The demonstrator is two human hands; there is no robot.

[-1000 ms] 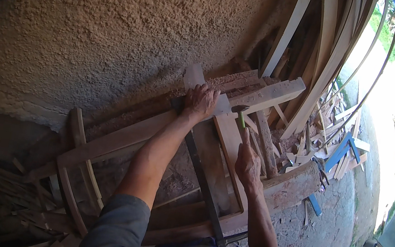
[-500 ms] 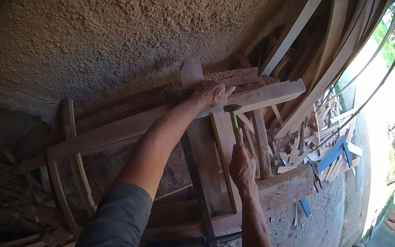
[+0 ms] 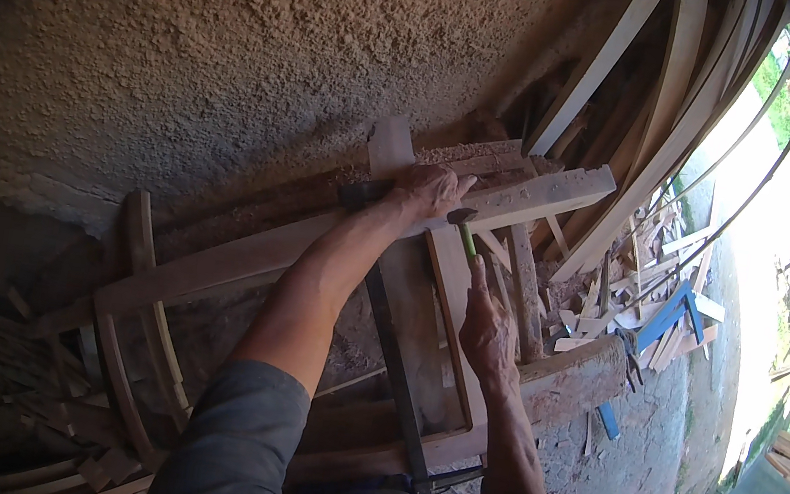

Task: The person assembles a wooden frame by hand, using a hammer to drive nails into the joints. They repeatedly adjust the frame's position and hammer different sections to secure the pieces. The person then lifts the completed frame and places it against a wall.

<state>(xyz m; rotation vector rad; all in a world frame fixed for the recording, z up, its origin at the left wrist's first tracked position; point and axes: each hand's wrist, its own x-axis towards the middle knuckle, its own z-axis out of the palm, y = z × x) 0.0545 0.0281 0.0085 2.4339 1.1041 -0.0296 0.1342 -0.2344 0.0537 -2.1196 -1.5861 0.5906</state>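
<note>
My left hand (image 3: 431, 190) rests on a long wooden rail (image 3: 238, 253), its fingers closed and mostly hidden from view, so what they hold cannot be made out. Close to its wrist sits the head of a dark metal bar clamp (image 3: 392, 343), whose bar runs down across the wooden frame (image 3: 452, 306). My right hand (image 3: 489, 333) is closed round the green handle of a hammer (image 3: 463, 218). The hammer's head is at the near edge of the rail, just right of my left hand. Shavings lie on a thick wooden block (image 3: 549, 190) at the rail's right.
A rough wall (image 3: 240, 53) rises behind the work. Long boards (image 3: 602, 64) lean at the upper right. Wood scraps and a blue angled piece (image 3: 670, 314) lie on the floor. Pliers (image 3: 632, 356) hang at the bench's right end. More timber (image 3: 142, 287) stands at left.
The view has shifted slightly, so the work appears a little to the right. Both hands and the hammer keep nearly the same places on the wood.
</note>
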